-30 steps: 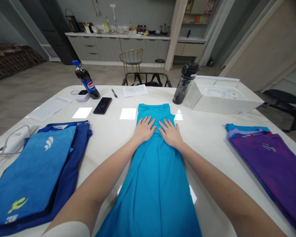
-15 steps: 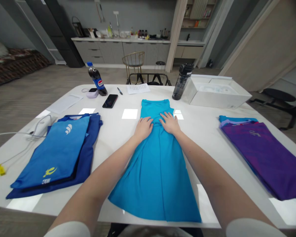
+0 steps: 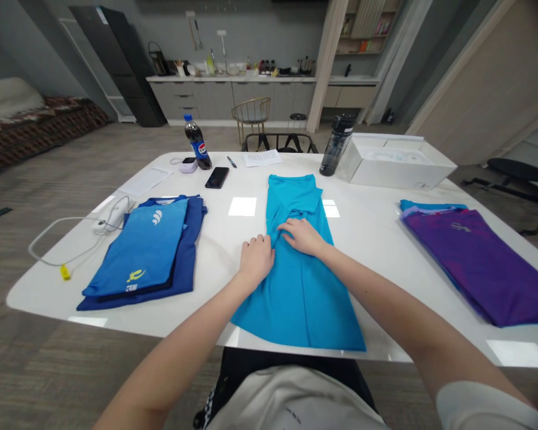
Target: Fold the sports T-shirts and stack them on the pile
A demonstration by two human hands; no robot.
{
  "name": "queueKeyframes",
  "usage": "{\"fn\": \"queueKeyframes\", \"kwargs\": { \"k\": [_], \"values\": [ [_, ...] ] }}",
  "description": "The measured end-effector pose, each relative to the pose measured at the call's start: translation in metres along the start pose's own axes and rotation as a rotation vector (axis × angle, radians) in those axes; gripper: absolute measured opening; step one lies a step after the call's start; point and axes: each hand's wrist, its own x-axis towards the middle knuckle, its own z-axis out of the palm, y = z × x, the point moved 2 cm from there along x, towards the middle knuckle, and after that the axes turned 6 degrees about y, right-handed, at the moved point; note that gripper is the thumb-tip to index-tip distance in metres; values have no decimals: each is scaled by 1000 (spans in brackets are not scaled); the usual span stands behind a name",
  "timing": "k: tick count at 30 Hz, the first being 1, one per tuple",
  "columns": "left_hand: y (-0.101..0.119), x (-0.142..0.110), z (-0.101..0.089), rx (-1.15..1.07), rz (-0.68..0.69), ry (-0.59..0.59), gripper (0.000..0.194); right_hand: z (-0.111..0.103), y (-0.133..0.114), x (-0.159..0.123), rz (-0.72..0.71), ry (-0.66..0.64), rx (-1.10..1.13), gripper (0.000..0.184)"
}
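A turquoise shirt (image 3: 307,298) lies lengthwise on the table in front of me, narrow at the far end and wider towards the near edge. Small wrinkles bunch up across its upper part. At its left edge, about halfway down, my left hand (image 3: 256,260) is closed with curled fingers on the fabric; the fingertips are partly hidden. My right hand (image 3: 303,237) rests on top of the shirt just below the wrinkles, its fingers stretched out to the left and slightly bent.
Folded blue shirts (image 3: 138,251) are stacked on the left, near a white cable (image 3: 49,227). To the right lies a pile topped by a purple shirt (image 3: 479,263). Farther back are a cola bottle (image 3: 198,143), phone (image 3: 217,177), black drink bottle (image 3: 336,146) and white box (image 3: 399,164).
Both hands have slid down the shirt towards me. The left has moved to the left edge and curled its fingers; the right now points leftward. The camera view has shifted.
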Motion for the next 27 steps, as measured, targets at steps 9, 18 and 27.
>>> {"fn": "queueKeyframes", "kwargs": {
  "k": [9,18,27],
  "values": [
    [-3,-37,-25,-17,-42,-128,28,9,-39,-3,40,-52,12,21],
    [24,-49,-36,-509,89,-222,31,-16,-13,-38,192,6,125,23],
    [13,-74,-26,-301,494,-299,28,-16,-43,-85,-20,-110,141,21]
  ]
}}
